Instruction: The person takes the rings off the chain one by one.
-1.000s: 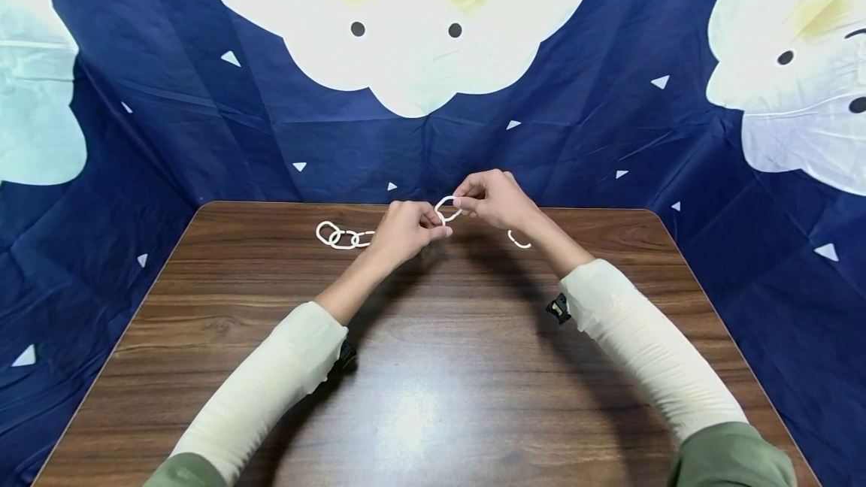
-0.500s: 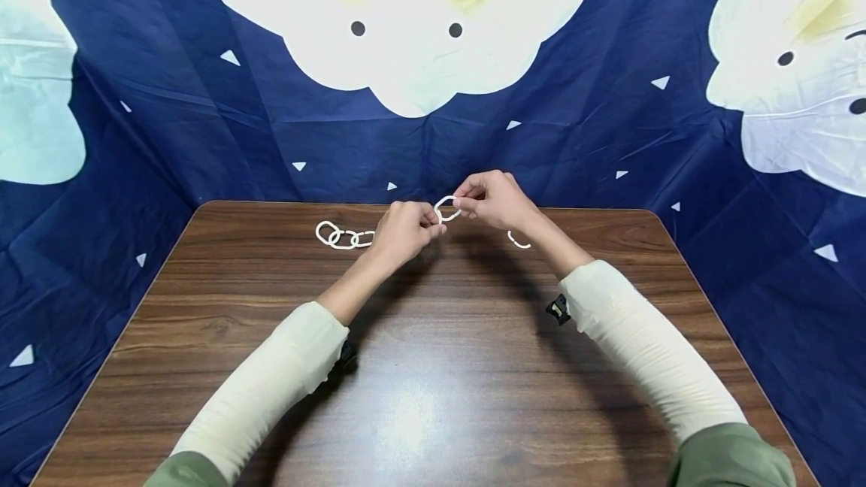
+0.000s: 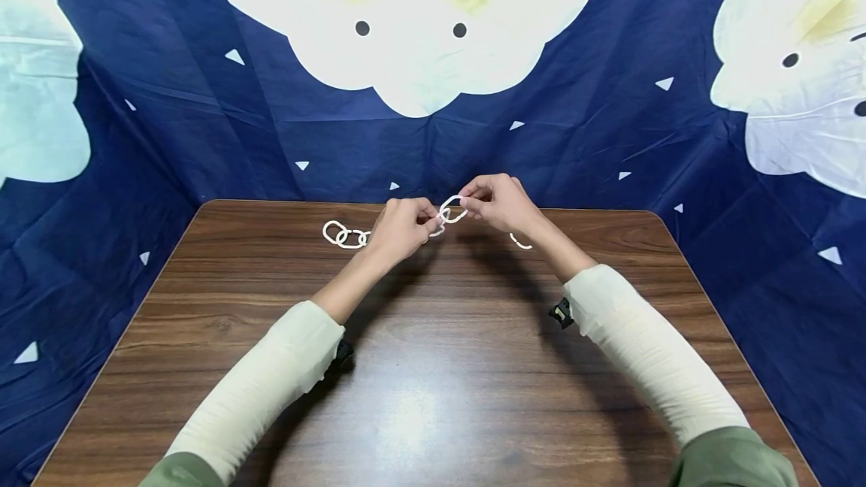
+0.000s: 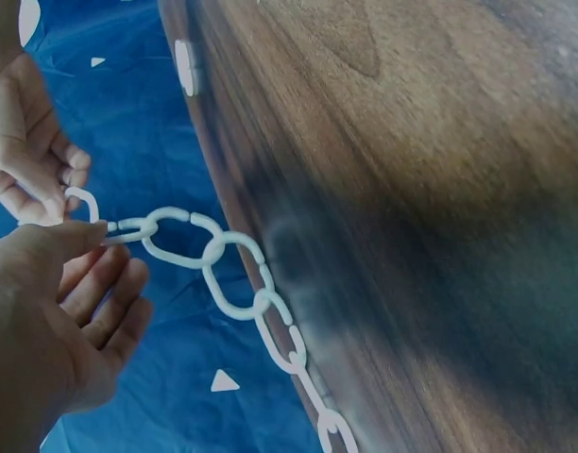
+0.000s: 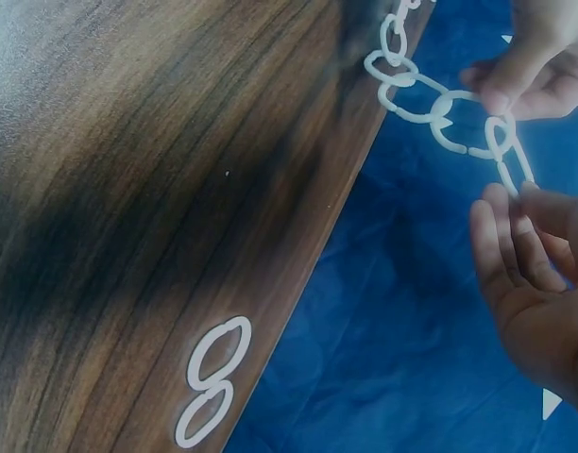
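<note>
Two hands fiddling with a white chain [image 4: 213,250] above the far edge of the table [image 3: 433,322]

So the left hand [image 3: 401,228] is pinching the chain near one end, and the right hand [image 3: 504,199] is gripping a white link [image 3: 455,197] right up against it, both hovering over the table's far edge; can't tell if it's properly hooked. The rest of the chain is trailing down onto the table, left of its middle. Two other links [image 5: 213,385] are lying together on the table, right of its middle.

Arms [image 3: 260,385] forward; left hand [image 3: 401,227] near right hand [image 3: 504,201], both pinching.
</note>
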`<state>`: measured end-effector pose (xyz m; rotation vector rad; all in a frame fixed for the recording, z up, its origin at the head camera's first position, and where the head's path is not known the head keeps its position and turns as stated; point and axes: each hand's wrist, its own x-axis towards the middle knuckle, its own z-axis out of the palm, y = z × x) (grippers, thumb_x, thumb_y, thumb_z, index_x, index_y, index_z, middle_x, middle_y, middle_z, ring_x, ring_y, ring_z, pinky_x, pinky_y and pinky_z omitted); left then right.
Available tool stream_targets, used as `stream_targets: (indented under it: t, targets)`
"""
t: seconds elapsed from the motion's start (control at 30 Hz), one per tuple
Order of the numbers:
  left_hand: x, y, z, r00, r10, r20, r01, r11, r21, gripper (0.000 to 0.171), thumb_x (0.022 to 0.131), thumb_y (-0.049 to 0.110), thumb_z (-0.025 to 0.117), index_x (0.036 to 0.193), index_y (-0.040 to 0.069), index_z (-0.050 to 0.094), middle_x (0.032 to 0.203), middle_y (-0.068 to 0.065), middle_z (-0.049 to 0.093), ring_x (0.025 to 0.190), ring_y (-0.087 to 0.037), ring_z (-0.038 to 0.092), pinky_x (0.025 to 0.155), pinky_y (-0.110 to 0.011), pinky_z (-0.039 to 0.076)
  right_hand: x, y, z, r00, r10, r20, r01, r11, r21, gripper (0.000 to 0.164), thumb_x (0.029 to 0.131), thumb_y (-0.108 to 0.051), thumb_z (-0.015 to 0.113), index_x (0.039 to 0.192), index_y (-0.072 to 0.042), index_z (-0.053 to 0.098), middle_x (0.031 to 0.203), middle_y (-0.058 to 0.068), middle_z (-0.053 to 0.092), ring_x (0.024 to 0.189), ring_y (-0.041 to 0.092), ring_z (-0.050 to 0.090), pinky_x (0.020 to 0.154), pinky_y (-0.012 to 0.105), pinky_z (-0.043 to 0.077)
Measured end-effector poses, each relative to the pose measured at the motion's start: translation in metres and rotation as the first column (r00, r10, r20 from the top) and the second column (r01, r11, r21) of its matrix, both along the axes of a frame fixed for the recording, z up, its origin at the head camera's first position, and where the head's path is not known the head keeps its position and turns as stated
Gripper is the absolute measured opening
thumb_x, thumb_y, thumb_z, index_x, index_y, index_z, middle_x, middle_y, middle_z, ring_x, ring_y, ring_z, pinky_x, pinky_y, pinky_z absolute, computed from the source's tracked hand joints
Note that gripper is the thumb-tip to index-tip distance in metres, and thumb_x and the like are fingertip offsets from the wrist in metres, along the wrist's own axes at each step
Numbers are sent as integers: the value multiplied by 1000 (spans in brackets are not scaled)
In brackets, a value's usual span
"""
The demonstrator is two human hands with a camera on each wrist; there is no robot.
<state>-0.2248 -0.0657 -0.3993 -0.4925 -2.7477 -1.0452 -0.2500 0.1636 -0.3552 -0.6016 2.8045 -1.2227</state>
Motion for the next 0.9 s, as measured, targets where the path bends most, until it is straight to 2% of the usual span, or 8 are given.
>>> stream_targets:
  t: [0.13,0.2,0.3,0.4,0.47,0.57,0.77,0.9]
  targets:
    - [0,-1,0,1000,4,-18,-4,1000,4,11,103,21,81,103,11,84,94,-3,86,86,-21,76,83,-46,61,0,1,-3,999,-34,13,34,999,-1,17,107,-15,78,116,-2,83,103,18,86,87,32,84,67,15,57]
    - [0,0,0,1000,2,-22,-2,1000,7,10,103,21,80,103,11,83,94,-3,86,85,-21,76,83,-45,61,0,1,-4,998,-56,31,56,998,-10,17,107,-17,78,114,-3,83,103,20,86,90,36,85,66,15,57]
    - [1,0,0,1000,-4,-15,5,1000,23,10,104,20,79,106,11,82,96,-3,86,85,-20,76,83,-44,61,1,-1,-7,995,-80,67,83,996,-38,15,107,-17,78,111,-4,83,103,21,86,84,31,85,66,20,60]
    - [1,0,0,1000,-11,-6,11,999,34,10,105,19,77,108,11,81,97,-3,87,86,-19,77,84,-43,61,2,-2,-9,991,-99,91,104,993,-53,13,106,-16,77,108,-5,83,100,18,87,82,27,85,71,30,66]
    - [1,1,0,1000,-16,-5,16,999,35,10,106,19,76,108,10,80,98,-4,87,87,-20,77,85,-43,61,3,-4,-11,989,-107,101,113,992,-59,12,106,-14,75,107,-4,82,98,17,86,83,29,85,76,39,69]
    - [1,2,1,1000,-27,-11,27,999,25,11,106,19,76,108,9,79,102,-6,87,93,-22,79,90,-44,62,3,-5,-13,987,-114,114,122,991,-62,12,106,-12,72,106,-3,81,97,17,86,86,34,86,78,42,70]
    - [2,3,1,998,-61,-18,61,998,13,11,107,17,75,110,6,78,109,-9,87,104,-25,81,97,-46,62,3,-8,-19,982,-147,118,156,986,-65,14,106,-11,70,105,0,78,94,19,86,80,30,85,64,25,65]
    - [2,4,1,996,-81,-34,81,997,2,10,106,15,75,109,5,78,108,-10,87,101,-26,80,95,-46,63,3,-11,-22,970,-187,154,203,975,-91,14,105,-10,68,106,1,77,96,21,86,80,30,86,66,27,67]
